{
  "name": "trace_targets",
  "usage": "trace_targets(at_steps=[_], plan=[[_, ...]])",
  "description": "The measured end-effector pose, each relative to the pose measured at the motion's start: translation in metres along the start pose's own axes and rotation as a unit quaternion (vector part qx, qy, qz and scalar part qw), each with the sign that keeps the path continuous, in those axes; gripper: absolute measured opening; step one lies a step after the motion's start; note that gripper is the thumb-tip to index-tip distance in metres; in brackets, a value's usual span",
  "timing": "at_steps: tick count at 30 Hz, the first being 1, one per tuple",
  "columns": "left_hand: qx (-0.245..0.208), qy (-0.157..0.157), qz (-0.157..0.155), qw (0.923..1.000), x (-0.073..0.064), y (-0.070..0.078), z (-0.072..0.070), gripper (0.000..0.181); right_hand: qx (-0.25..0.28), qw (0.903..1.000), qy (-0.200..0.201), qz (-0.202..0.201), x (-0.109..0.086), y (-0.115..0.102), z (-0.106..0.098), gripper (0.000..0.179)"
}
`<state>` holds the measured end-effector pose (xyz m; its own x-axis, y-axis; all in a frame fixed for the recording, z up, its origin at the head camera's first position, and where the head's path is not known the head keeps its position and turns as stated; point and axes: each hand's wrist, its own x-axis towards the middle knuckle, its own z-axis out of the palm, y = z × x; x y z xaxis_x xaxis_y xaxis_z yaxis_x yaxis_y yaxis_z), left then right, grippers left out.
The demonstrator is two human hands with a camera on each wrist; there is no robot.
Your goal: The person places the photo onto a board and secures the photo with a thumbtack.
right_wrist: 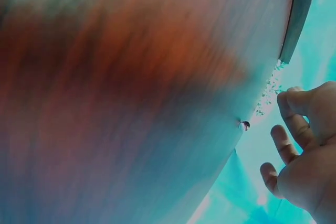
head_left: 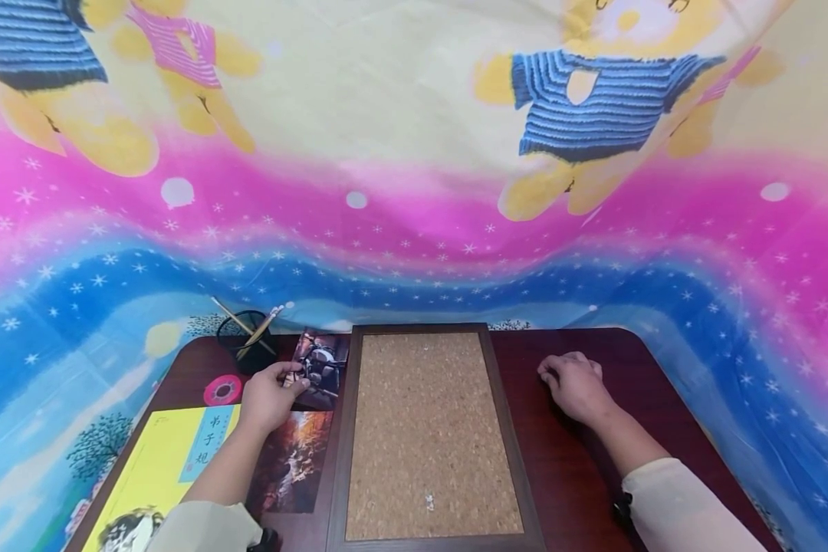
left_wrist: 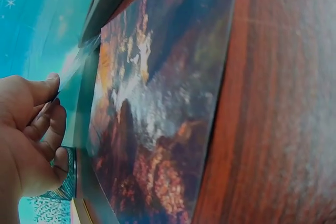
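Observation:
My left hand (head_left: 269,397) pinches the edge of a glossy motorcycle photo (head_left: 323,369) between thumb and fingers, left of a framed cork board (head_left: 424,429). In the left wrist view the thumb and forefinger meet on a thin edge. Just below lies a second photo (head_left: 297,464), an autumn scene with orange leaves and white water, flat on the table. My right hand (head_left: 576,387) hovers or rests over the dark table right of the board, fingers loosely curled and holding nothing. Whether it touches the tabletop is unclear.
A black mesh pen holder (head_left: 254,354) with sticks and brushes stands at the back left. Near it lies a pink tape roll (head_left: 222,390). A yellow book (head_left: 162,468) sits at the left under my forearm. Patterned fabric (head_left: 414,230) hangs around the reddish-brown table (head_left: 552,475).

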<state>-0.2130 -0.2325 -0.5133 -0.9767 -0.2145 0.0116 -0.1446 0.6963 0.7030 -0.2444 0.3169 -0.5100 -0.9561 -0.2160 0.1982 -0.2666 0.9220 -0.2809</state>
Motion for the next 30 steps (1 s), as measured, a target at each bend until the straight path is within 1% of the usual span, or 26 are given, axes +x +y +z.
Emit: trace_targets(at_steps=[4, 11, 15, 25, 30], plan=[[-0.016, 0.007, 0.002, 0.9999, -0.001, 0.004, -0.002, 0.036, 0.016, 0.9999, 0.001, 0.000, 0.002, -0.003, 0.001, 0.008], [-0.038, 0.007, -0.003, 0.9993, -0.005, 0.014, -0.004, 0.036, 0.048, 0.9988, 0.010, 0.000, 0.004, -0.008, 0.003, 0.009], [-0.061, 0.004, -0.005, 0.9981, -0.007, 0.022, -0.003, 0.037, 0.060, 0.9981, 0.012, 0.000, 0.008, -0.011, 0.003, 0.010], [-0.091, -0.015, -0.003, 0.9957, -0.011, 0.038, 0.003, 0.036, 0.077, 0.9970, 0.008, -0.004, 0.013, -0.017, 0.005, 0.011], [-0.101, -0.020, 0.007, 0.9947, -0.011, 0.043, 0.009, 0.034, 0.083, 0.9966, 0.005, -0.002, 0.015, -0.021, 0.005, 0.011]])
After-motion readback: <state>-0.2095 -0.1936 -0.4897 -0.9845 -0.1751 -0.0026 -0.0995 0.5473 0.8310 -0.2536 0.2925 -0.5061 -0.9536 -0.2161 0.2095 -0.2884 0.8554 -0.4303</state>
